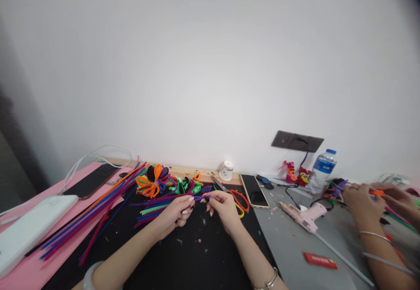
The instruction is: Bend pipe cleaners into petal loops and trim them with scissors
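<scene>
Both pinching purple pipe cleaner, L hand & R hand above black mat

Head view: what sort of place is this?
Probably a craft workspace, perhaps shared: bundled pipe cleaners, a pink glue gun and orange-handled scissors lie out, and another person's hands work at the right.

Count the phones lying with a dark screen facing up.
2. The left phone is on the pink sheet; the right phone is just right of the paper cup. Others may be hidden.
</scene>
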Motion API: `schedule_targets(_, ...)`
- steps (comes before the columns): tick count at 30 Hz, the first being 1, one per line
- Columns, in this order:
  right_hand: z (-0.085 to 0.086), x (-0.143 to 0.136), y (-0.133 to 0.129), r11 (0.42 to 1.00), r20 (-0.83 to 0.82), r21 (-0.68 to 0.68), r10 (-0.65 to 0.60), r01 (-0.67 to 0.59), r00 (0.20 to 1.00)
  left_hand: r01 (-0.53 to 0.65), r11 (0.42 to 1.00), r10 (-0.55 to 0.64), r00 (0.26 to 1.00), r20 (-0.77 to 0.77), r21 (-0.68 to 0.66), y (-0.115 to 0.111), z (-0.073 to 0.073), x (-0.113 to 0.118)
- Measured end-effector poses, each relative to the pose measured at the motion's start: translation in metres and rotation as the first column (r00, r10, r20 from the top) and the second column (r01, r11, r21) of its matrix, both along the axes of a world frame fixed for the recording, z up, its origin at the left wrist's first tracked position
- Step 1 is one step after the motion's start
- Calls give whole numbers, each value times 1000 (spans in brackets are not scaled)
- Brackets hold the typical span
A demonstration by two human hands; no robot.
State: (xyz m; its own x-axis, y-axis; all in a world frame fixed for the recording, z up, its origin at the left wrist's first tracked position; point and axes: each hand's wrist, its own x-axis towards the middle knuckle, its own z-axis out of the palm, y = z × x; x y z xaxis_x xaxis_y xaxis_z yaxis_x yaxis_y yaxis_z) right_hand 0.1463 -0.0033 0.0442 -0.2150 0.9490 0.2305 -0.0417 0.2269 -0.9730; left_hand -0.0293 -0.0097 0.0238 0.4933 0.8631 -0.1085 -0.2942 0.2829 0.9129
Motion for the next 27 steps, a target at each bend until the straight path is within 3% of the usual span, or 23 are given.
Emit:
schedule_targets(7,3,6,2,978,161,192,-113,81,981,59,997,-58,998,23,-44,-1,0,-1)
schedule_targets(13,9,7,1,944,306,330,-115,9,945,127,987,-125,992,35,-94,-6,8,-2)
schedule_targets(19,3,4,-3,952,400,285,-17,-107,916,225,965,-221,974,47,-138,-10,15,-4)
schedule_targets(27,1,3,-6,960,385,188,121,-206,915,333,928,-326,943,69,-167,-9,16,-10)
